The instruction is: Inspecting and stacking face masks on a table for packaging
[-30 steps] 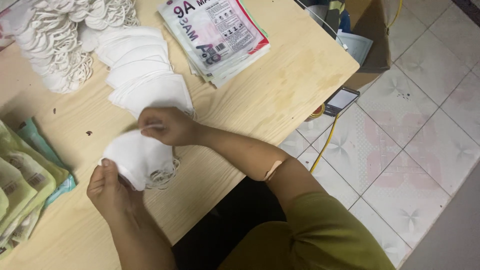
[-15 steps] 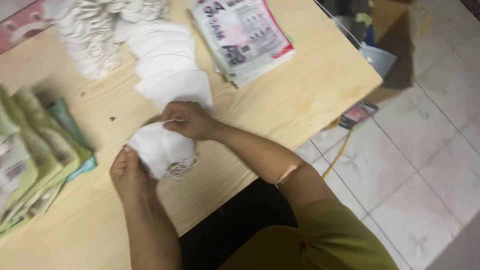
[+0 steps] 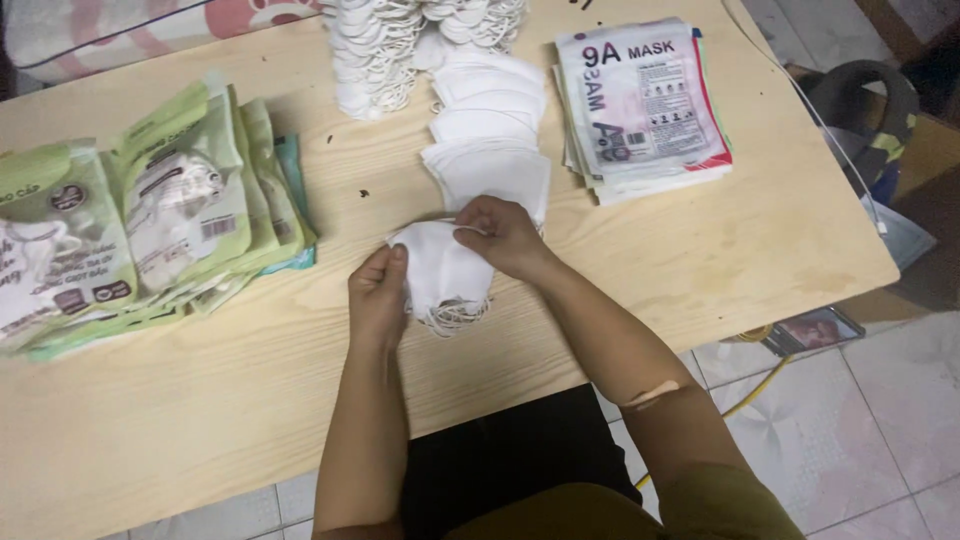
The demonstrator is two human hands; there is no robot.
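On the wooden table [image 3: 700, 270] | white folded masks [image 3: 440, 270], loops dangling | left hand [image 3: 378, 300], right hand [image 3: 505, 235]: fingers clamped on stack

Left hand [image 3: 378, 292], right hand [image 3: 505, 236] — fingers pinched.
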